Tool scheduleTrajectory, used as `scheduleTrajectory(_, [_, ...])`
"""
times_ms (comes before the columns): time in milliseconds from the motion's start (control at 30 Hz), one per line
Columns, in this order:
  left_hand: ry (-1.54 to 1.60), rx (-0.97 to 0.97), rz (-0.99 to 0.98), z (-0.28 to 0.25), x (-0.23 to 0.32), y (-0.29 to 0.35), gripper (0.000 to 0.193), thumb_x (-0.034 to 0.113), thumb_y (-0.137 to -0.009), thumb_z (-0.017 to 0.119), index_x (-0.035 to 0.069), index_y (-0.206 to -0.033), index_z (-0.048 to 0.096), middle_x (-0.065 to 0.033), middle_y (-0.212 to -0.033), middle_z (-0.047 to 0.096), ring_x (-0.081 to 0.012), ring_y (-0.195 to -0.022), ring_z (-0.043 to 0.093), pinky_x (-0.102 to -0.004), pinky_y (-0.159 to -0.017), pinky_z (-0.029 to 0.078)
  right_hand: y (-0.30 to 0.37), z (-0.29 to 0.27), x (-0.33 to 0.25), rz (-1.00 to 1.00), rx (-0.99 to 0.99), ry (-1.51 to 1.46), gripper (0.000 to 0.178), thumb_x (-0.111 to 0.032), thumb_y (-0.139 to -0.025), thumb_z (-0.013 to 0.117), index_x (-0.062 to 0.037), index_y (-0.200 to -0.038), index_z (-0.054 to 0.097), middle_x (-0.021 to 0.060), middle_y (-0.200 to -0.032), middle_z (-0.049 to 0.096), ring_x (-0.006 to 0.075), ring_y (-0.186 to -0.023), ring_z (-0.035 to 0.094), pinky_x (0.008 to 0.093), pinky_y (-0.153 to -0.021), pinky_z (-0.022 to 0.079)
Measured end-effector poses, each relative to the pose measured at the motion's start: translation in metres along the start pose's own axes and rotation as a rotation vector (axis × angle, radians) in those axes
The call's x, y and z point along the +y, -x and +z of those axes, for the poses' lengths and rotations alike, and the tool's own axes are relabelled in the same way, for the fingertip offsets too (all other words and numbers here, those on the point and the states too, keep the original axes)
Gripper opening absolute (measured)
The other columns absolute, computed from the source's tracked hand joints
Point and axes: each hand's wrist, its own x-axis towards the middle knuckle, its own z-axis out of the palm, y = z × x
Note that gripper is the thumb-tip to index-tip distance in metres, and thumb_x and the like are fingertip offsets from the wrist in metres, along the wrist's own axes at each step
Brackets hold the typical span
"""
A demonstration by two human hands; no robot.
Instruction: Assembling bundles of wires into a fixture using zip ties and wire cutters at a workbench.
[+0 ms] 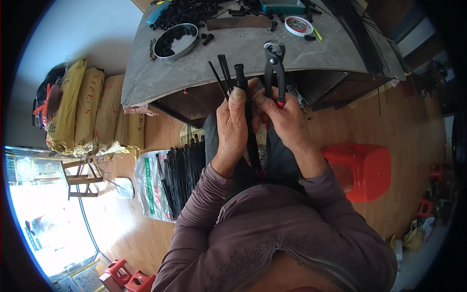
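Note:
My left hand is closed around a thick black rod with a flanged knob at its top, held upright in front of me. Several thin black rods stick up beside it from the same hand. In my right hand is a pair of pincers, dark-jawed with red grips, its head pointing up toward the table. The right fingertips come close to the thick rod; whether they touch it I cannot tell. The rod's lower part runs down between my legs.
On the grey table lie a metal bowl with small black parts, a heap of black pieces, a white round dish and long thin rods. Bundled black rods rest at left, near sacks. A red stool stands right.

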Motion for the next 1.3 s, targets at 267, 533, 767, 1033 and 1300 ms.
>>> scheduleTrajectory(267, [-0.012, 0.018, 0.034, -0.007, -0.002, -0.001, 0.061, 0.050, -0.098, 0.041, -0.004, -0.119, 0.057, 0.0001, -0.063, 0.053, -0.0038, -0.048, 0.043, -0.0201, -0.045, 0.032, -0.003, 0.002, 0.006, 0.053, 0.001, -0.041, 0.023, -0.027, -0.095, 0.058, -0.0044, -0.090, 0.060, -0.0001, -0.065, 0.056, 0.0097, -0.054, 0.056, 0.0211, -0.049, 0.040])
scheduleTrajectory(533, [0.010, 0.042, 0.032, -0.010, -0.004, -0.003, 0.059, 0.049, -0.098, 0.041, -0.004, -0.116, 0.058, -0.0010, -0.066, 0.057, -0.0037, -0.048, 0.044, -0.0194, -0.044, 0.034, -0.006, 0.004, 0.007, 0.068, 0.007, 0.022, 0.024, -0.028, -0.093, 0.059, -0.0040, -0.090, 0.059, 0.0009, -0.066, 0.057, 0.0110, -0.054, 0.057, 0.0217, -0.050, 0.040])
scheduleTrajectory(767, [0.049, -0.062, -0.017, -0.013, 0.002, -0.006, 0.060, 0.051, -0.099, 0.038, -0.003, -0.115, 0.060, -0.0021, -0.069, 0.060, -0.0043, -0.049, 0.045, -0.0197, -0.044, 0.034, -0.013, 0.000, 0.000, -0.036, -0.066, 0.093, 0.022, -0.024, -0.092, 0.061, -0.0015, -0.093, 0.059, 0.0031, -0.067, 0.058, 0.0122, -0.054, 0.058, 0.0231, -0.049, 0.042])
scheduleTrajectory(1033, [0.065, -0.018, -0.107, -0.016, 0.007, -0.010, 0.064, 0.051, -0.099, 0.035, -0.005, -0.106, 0.063, -0.0027, -0.064, 0.058, -0.0077, -0.046, 0.045, -0.0220, -0.046, 0.036, -0.018, 0.002, 0.006, -0.134, -0.028, 0.263, 0.018, -0.012, -0.094, 0.057, 0.0034, -0.102, 0.058, 0.0067, -0.072, 0.058, 0.0137, -0.053, 0.057, 0.0255, -0.049, 0.047])
scheduleTrajectory(1300, [0.199, 0.063, -0.190, -0.035, -0.007, -0.015, 0.067, 0.057, -0.097, 0.034, -0.004, -0.090, 0.063, 0.0015, -0.050, 0.043, -0.0075, -0.040, 0.039, -0.0234, -0.039, 0.030, 0.028, -0.025, -0.047, 0.411, -0.361, 0.118, 0.023, -0.013, -0.097, 0.048, 0.0009, -0.115, 0.049, 0.0063, -0.069, 0.054, 0.0105, -0.046, 0.050, 0.0250, -0.043, 0.043])
